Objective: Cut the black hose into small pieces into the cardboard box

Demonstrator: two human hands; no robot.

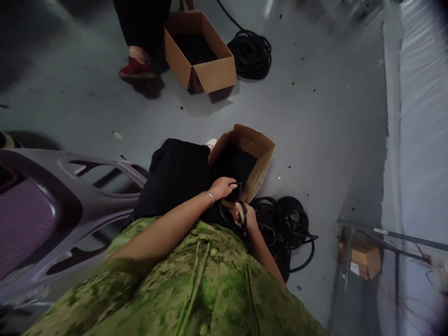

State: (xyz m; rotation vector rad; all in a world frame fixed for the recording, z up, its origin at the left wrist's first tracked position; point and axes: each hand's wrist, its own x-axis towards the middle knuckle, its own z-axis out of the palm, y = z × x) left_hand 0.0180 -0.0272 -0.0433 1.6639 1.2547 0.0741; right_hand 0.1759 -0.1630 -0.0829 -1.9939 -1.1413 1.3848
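Observation:
My left hand (223, 188), with a bracelet at the wrist, is closed, its fingertips pinching the end of a thin black hose or cable (240, 189). Just below it, my right hand (248, 217) is wrapped round a looped part of the same black length. A small patch of orange shows beside the right fingers; I cannot make out what it belongs to. Both hands are over the near edge of an open cardboard box (266, 149) holding many small black pieces (238, 163). Against the right forearm's outer side lie loose black coils (292, 217) on the floor.
Farther off stands another open cardboard box (213, 74) with dark contents, beside a black coil (252, 53) and a person's red shoe (136, 69). A purple-grey plastic chair (66, 205) is at left. At right are a metal frame (385, 235) and a small carton (366, 261).

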